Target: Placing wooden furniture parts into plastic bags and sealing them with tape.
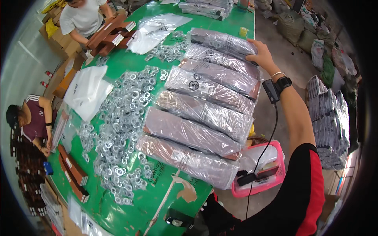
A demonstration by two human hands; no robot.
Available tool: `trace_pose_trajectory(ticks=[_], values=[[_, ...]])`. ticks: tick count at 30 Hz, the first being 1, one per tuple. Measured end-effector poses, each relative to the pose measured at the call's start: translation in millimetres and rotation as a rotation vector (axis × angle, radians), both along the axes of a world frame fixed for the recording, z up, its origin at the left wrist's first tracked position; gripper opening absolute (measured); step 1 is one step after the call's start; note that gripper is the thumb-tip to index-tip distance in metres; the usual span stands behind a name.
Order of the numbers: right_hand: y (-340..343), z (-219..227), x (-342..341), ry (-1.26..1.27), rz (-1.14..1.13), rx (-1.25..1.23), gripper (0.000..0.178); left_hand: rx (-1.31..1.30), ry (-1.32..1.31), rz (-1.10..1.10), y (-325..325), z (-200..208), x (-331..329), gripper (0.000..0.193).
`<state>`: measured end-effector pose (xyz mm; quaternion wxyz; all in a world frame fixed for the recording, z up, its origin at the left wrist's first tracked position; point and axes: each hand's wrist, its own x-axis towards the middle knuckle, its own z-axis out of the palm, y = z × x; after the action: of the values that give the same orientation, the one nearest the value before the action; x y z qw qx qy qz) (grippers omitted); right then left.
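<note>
My right hand (262, 55) is at the right end of the farthest plastic-wrapped package (222, 41), thumb and fingers closed around that end. This package is long and flat, with a dark content under clear film. Several similar packages lie side by side in a slanting row toward me, among them a brown one (193, 131) and the nearest one (187, 159). Their clear bags are wrinkled and shiny, with black printed marks. A black band and a small black device with a cable sit on my right wrist. My left hand is out of view.
Small bagged silver rings (122, 118) are heaped left of the packages on the green table (161, 212). White plastic bags (88, 92) and brown slats (71, 169) lie beyond. A pink basket (258, 190) stands at the right edge. Two people work along the far left side.
</note>
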<state>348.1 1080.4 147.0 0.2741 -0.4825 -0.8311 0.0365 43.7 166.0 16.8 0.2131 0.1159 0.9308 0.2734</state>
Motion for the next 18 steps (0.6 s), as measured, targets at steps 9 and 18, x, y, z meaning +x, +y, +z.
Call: trace_pose_trajectory(ticks=[9,18], values=[[-30.9,17.1,-7.1,-0.23,-0.046,-0.047,0.099,0.009,-0.127,0.067,-32.5,-15.7,-22.4,0.05],[-43.6,26.6,33.7,0.196,0.088,-0.017,0.05,0.055,-0.029,0.002,6.6,-1.4,-16.4,0.063]])
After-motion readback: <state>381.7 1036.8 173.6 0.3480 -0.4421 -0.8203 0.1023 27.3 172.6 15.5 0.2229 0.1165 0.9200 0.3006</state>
